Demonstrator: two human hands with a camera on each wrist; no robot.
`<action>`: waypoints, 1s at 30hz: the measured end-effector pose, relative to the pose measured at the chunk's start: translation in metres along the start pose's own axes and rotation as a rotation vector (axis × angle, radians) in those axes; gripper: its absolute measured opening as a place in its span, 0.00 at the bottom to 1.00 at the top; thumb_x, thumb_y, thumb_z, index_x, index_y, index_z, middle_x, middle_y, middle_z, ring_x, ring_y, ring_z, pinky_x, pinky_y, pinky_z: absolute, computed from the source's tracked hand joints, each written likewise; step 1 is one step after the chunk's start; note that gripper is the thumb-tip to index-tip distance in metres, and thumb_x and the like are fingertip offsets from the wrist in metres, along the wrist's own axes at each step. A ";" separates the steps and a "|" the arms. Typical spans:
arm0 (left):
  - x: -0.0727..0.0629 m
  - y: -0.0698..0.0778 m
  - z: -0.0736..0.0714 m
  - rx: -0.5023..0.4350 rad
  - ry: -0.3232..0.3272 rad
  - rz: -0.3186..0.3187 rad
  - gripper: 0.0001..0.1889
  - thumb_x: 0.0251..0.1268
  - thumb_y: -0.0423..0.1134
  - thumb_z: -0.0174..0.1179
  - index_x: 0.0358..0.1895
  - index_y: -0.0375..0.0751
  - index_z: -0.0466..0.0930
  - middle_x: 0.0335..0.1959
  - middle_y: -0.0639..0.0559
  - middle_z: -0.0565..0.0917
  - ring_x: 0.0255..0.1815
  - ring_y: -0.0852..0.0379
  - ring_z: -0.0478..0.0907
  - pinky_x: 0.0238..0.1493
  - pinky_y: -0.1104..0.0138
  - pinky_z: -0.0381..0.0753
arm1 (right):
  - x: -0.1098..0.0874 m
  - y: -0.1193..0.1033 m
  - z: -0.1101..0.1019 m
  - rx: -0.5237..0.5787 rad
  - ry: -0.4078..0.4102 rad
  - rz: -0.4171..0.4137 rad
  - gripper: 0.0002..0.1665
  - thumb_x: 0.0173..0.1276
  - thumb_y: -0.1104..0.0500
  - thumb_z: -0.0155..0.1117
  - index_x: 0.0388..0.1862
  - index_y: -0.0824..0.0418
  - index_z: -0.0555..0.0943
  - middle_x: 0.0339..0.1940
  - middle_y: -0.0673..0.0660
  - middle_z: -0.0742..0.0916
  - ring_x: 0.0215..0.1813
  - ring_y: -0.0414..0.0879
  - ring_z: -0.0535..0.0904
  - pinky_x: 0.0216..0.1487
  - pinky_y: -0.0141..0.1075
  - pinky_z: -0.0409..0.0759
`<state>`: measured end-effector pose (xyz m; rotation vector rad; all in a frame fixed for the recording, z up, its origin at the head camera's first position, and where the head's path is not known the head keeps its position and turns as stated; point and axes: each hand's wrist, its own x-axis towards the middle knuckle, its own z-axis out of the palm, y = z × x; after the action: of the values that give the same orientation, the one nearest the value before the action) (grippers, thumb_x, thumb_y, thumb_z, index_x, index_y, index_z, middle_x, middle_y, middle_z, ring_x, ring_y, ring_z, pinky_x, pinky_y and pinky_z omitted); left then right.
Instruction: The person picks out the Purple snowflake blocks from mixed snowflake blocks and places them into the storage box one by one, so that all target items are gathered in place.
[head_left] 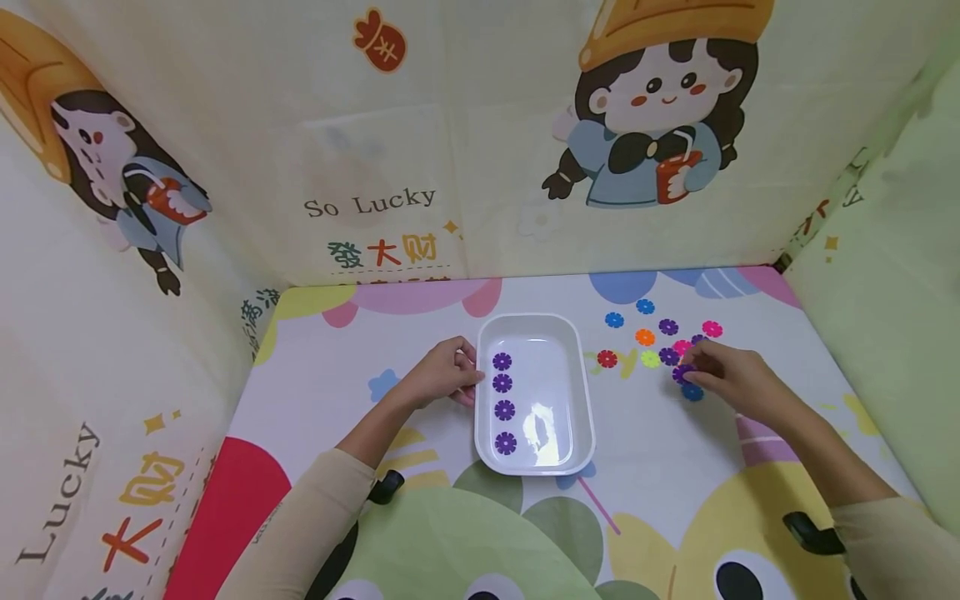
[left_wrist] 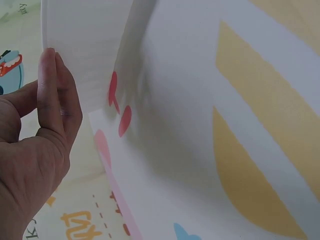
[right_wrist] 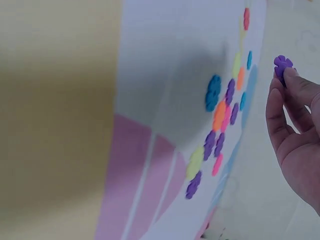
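Observation:
A white tray (head_left: 561, 367) with raised sides lies in the middle of the table. Down its left side runs a column of several purple flower-shaped plastic discs (head_left: 505, 410). My left hand (head_left: 447, 372) holds the tray's left rim between thumb and fingers; the left wrist view shows those fingers (left_wrist: 48, 95) against the tray's side. Off to the right, my right hand (head_left: 731, 383) pinches one purple flower disc (right_wrist: 281, 64) between thumb and fingertips, just above the loose discs. In the right wrist view that disc is clear of the table.
Loose flower discs lie scattered right of the tray: a red one (head_left: 607, 359), an orange one (head_left: 645, 337), a yellow-green one (head_left: 650, 359), plus several blue, pink and purple. Printed cloth walls (head_left: 495, 167) stand behind and at both sides of the patterned tabletop (head_left: 427, 333).

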<state>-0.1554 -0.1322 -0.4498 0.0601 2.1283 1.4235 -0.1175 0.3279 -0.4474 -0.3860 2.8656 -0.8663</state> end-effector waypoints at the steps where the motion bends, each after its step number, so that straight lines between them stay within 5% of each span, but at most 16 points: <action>1: 0.000 0.000 0.000 0.001 0.000 0.000 0.17 0.70 0.30 0.65 0.55 0.32 0.70 0.35 0.40 0.83 0.25 0.53 0.85 0.31 0.59 0.94 | 0.002 -0.003 0.000 0.005 -0.001 -0.010 0.12 0.66 0.66 0.73 0.46 0.58 0.82 0.40 0.54 0.89 0.44 0.48 0.86 0.41 0.15 0.81; 12: -0.001 0.001 0.000 0.008 0.001 0.006 0.16 0.70 0.30 0.65 0.54 0.33 0.70 0.34 0.40 0.83 0.25 0.53 0.85 0.32 0.57 0.94 | 0.026 -0.038 0.004 0.071 -0.057 -0.072 0.13 0.67 0.67 0.72 0.47 0.58 0.82 0.43 0.57 0.90 0.45 0.51 0.88 0.45 0.39 0.93; 30: -0.001 -0.001 0.000 0.014 0.004 0.006 0.17 0.70 0.31 0.66 0.55 0.34 0.70 0.36 0.39 0.83 0.26 0.53 0.86 0.33 0.56 0.94 | 0.058 -0.095 0.031 0.137 -0.134 -0.223 0.11 0.69 0.64 0.72 0.47 0.52 0.84 0.43 0.48 0.91 0.46 0.44 0.89 0.50 0.38 0.92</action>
<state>-0.1545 -0.1324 -0.4501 0.0695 2.1430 1.4134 -0.1477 0.2191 -0.4228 -0.7282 2.6575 -1.0237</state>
